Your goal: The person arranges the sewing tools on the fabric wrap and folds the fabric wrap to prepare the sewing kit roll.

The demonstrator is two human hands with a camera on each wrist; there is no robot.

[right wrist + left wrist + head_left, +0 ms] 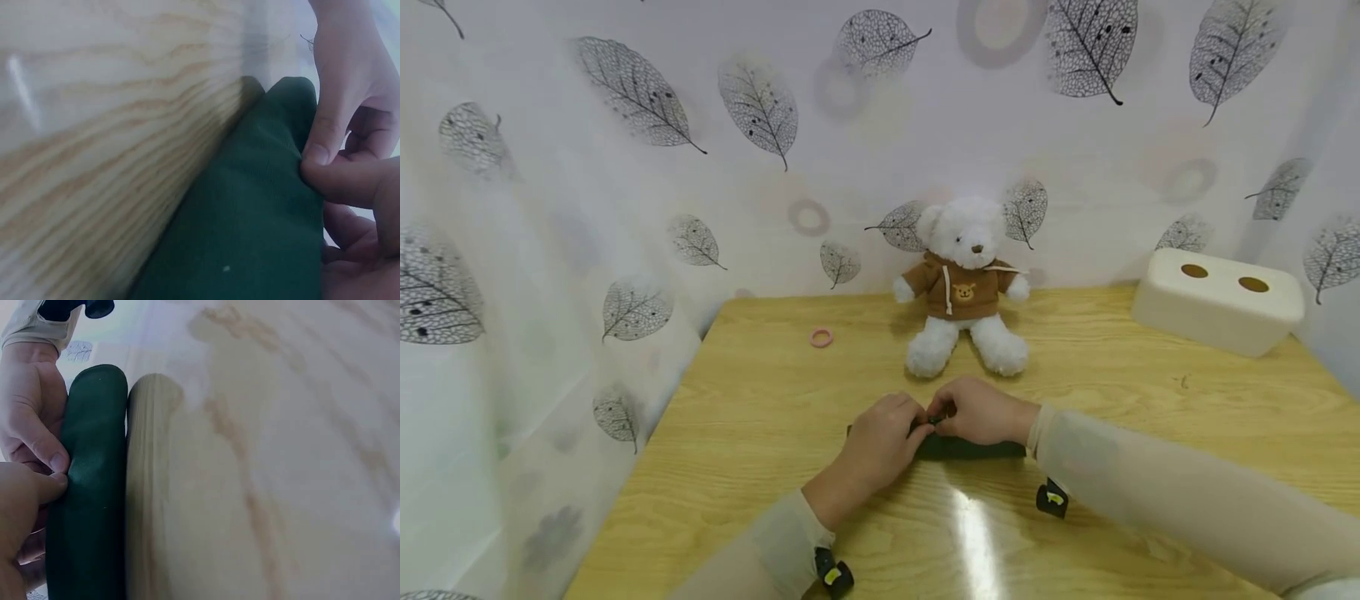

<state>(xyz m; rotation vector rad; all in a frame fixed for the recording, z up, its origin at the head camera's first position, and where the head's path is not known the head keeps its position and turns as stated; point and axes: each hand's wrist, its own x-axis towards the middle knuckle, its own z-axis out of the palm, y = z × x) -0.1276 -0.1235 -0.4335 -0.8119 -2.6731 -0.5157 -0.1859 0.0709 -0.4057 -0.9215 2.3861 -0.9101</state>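
A long, dark green fabric case (973, 449) lies on the wooden table in front of me, running left to right. My left hand (877, 442) pinches its upper edge from the left. From the right, my right hand (985, 410) pinches the same edge, with the fingertips of both hands meeting near its middle. In the left wrist view the green case (94, 487) shows a rounded end and a smooth side. The right wrist view shows both thumbs pressed together along the edge of the fabric (244, 219). What lies beneath the fingers is hidden.
A white teddy bear (964, 292) in a brown hoodie sits just behind the hands. A pink ring (822, 344) lies at the back left. At the back right stands a cream box (1210, 312) with two round holes on top. A leaf-patterned curtain (760, 208) hangs behind the table.
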